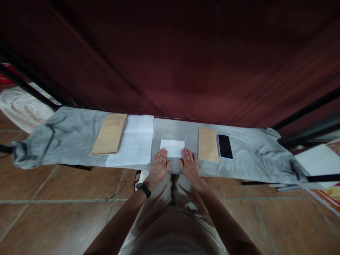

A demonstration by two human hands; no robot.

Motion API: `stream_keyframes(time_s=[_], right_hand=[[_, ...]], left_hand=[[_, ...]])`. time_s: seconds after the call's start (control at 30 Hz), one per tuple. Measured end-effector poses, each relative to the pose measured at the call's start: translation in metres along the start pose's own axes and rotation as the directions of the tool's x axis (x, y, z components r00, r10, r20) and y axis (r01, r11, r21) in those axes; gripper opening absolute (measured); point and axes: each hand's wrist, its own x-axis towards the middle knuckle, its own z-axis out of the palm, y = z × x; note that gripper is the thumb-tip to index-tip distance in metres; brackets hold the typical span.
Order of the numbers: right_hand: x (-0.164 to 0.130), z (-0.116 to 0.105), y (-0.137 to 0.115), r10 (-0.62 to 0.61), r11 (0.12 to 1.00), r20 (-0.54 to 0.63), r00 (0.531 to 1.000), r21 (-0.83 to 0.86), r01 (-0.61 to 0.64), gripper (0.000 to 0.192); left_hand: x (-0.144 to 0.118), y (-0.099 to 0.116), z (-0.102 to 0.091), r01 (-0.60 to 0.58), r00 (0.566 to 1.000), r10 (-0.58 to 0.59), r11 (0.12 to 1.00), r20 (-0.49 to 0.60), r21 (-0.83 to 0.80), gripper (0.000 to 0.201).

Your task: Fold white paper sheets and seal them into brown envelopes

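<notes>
A small white folded sheet of paper [172, 147] lies on the grey cloth in front of me. My left hand [160, 163] rests flat at its left side, fingers stretched out and fingertips at the paper's edge. At the right side my right hand [189, 163] lies flat too, its fingertips by the lower right corner. Neither hand grips anything. To the right of my right hand is a brown paper envelope [208, 144]. Left of my left hand lie white paper sheets [135, 147], partly under a stack of brown envelopes [109, 134].
A phone [225, 146] with a dark screen lies right of the single envelope. Grey cloth [255, 152] covers the narrow bench, with a dark red curtain [175, 71] behind it. Black metal bars [308, 109] stand at both ends. Tiled floor [79, 187] shows below.
</notes>
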Motion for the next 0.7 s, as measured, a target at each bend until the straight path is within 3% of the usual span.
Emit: stream_keyframes(time_s=[0.27,0.47,0.7], right_hand=[[0.006,-0.003,-0.004,0.036,0.999,-0.003,0.999,0.015,-0.036,0.053],[0.033,-0.001,-0.02,-0.086,0.99,0.132,0.987,0.121,0.07,0.051],[0.057,0.006,0.001,-0.012,0.998,0.171,0.985,0.064,0.001,0.058]], left_hand=[[-0.003,-0.005,-0.003,-0.027,0.999,0.028,1.0,-0.045,0.014,0.061],[-0.002,-0.007,-0.008,-0.068,0.997,0.069,0.998,-0.024,0.015,0.052],[0.0,-0.007,-0.007,-0.038,0.999,0.038,0.999,0.007,0.008,0.053]])
